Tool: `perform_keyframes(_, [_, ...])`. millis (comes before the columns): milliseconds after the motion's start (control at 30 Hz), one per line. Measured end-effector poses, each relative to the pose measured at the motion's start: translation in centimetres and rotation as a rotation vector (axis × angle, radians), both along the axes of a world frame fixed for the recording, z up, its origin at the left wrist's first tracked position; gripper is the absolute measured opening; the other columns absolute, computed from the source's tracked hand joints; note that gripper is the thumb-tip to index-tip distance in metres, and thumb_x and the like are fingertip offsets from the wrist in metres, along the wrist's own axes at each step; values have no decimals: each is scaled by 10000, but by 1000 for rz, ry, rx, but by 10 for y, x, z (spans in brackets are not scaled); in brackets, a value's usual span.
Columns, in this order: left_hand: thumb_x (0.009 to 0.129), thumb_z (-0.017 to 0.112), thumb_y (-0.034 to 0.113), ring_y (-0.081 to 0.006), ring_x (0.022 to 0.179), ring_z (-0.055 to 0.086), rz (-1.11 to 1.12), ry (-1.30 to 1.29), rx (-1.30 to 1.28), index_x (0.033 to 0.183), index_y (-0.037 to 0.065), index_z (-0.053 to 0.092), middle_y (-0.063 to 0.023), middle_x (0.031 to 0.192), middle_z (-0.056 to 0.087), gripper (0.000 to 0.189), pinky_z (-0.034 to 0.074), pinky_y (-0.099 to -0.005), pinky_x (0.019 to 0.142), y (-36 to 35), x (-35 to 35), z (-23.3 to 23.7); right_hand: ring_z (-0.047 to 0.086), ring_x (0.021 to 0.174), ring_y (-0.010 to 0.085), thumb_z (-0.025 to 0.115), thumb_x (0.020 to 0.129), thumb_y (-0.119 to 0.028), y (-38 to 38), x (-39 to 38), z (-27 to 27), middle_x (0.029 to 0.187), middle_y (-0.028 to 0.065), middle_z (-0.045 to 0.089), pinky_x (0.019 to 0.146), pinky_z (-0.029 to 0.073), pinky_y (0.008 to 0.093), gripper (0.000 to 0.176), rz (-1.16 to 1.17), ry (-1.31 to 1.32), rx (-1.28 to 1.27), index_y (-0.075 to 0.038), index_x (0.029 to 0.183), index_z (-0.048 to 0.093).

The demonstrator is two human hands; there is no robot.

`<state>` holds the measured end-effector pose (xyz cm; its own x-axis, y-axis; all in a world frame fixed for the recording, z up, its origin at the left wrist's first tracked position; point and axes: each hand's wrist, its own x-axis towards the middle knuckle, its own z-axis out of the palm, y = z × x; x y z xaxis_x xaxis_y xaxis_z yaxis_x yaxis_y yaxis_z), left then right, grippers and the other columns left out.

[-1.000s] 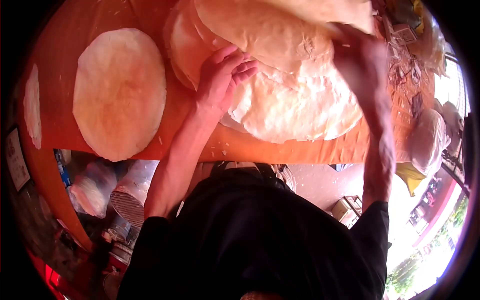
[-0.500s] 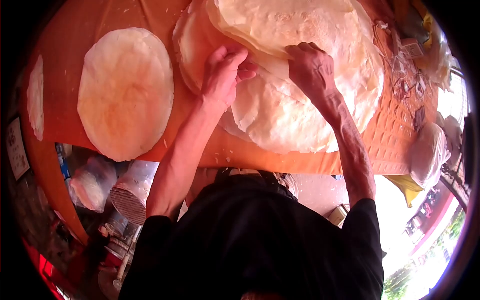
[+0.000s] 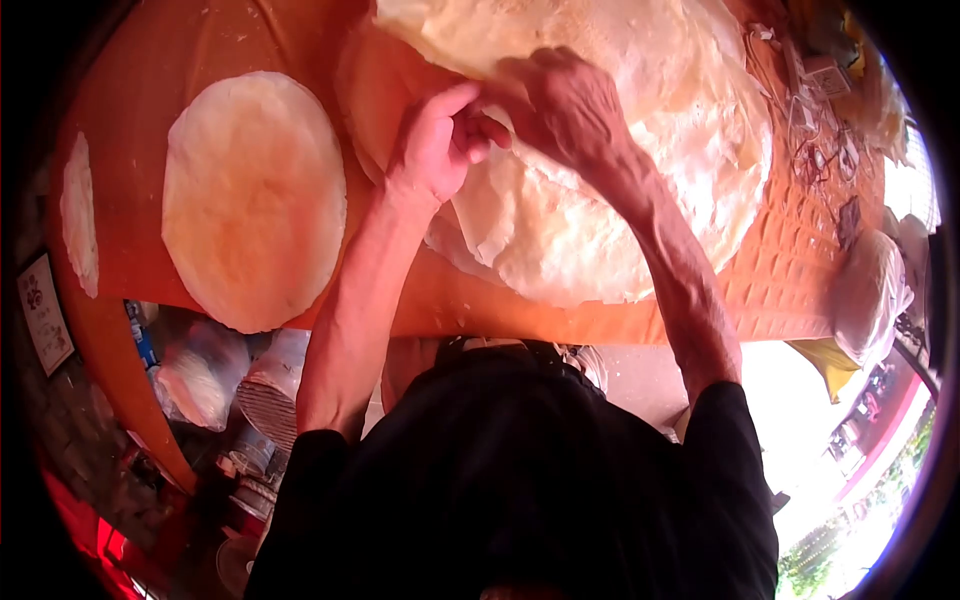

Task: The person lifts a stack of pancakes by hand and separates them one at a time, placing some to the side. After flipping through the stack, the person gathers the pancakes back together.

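Large thin pale sheets (image 3: 600, 240), like flatbread, lie in an overlapping pile on the orange-covered table. Over the left part of the pile is my left hand (image 3: 440, 140), its fingers curled with the thumb and forefinger close together. My right hand (image 3: 565, 105) is bent over the pile just beside it, its fingertips blurred near the left fingers and the edge of the upper sheet. What either hand pinches is too small or hidden to make out. A single oval sheet (image 3: 255, 200) lies flat to the left of the pile.
Another sheet (image 3: 79, 215) lies at the table's far left. Cables (image 3: 825, 160) and a white plastic bag (image 3: 868, 295) are on the right. Below the table's left edge stand a filled clear bag (image 3: 205, 375) and a ribbed container (image 3: 272, 390).
My right hand has moved left, close to my left hand, away from its earlier spot on the upper sheet. The upper sheet's left edge has shifted. The view has tilted slightly.
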<state>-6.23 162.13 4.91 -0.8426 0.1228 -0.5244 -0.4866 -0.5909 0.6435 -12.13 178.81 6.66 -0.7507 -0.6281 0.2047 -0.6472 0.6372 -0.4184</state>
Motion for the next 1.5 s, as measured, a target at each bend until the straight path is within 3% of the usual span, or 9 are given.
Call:
perform_keyframes(133, [974,451,216,-201,636,612,-39,4,74,996,37,555,-94,903,653,207,352,-225,443,-5,2,-14,617,941,329,719,762,-213,9,21,-18,983,114,668,750,525,420,311,-147,182,-132,-77,1031,643])
perform_keyframes(233, [955,496,224,-191,617,619,45,53,70,1012,18,551,-128,847,657,220,395,-244,475,6,4,-2,627,768,300,646,780,-173,13,4,-43,808,96,654,642,503,423,122,-169,351,-115,-65,837,644])
perform_keyframes(333, [949,524,227,-176,721,649,32,51,-32,1089,35,574,-119,967,670,243,442,-240,551,6,18,6,649,827,261,697,737,-115,27,-19,15,955,92,676,660,508,368,217,-133,-64,215,-112,951,664])
perform_keyframes(400, [960,509,262,-167,782,653,-17,-6,-120,1137,48,578,-113,1035,678,286,438,-241,601,7,35,9,652,693,240,689,752,-108,47,-50,52,835,107,667,586,487,333,150,-135,1067,1231,-135,898,672])
perform_keyframes(500, [959,538,212,-202,909,682,-46,-52,-155,1140,29,573,-112,1022,680,259,513,-263,715,15,57,14,623,603,171,665,806,-106,54,-31,128,703,128,661,549,481,328,93,-245,563,56,-43,859,707])
perform_keyframes(667, [950,557,142,-252,954,683,28,-78,4,1140,9,565,-123,1031,676,232,557,-343,818,39,58,3,648,574,236,633,809,-72,47,14,66,755,111,683,515,507,335,197,-99,206,77,-125,975,726])
perform_keyframes(733, [945,567,141,-260,978,676,23,-35,90,1122,7,567,-125,1066,668,223,552,-364,848,42,57,0,597,560,331,606,712,-67,43,26,38,608,150,599,507,459,409,68,-157,-26,-18,-89,732,668])
perform_keyframes(1200, [902,617,135,-170,947,624,251,-117,-120,1128,25,554,-57,1052,596,259,571,-357,760,53,67,10,528,520,99,685,805,-148,117,-52,177,545,74,563,500,409,334,207,-426,351,-44,42,735,642])
perform_keyframes(1500, [921,580,158,-207,958,656,164,-142,-103,1153,-25,538,-109,1104,620,299,582,-363,741,41,78,5,615,617,225,578,834,-96,100,24,192,693,99,641,541,474,350,98,-323,447,115,-54,802,660])
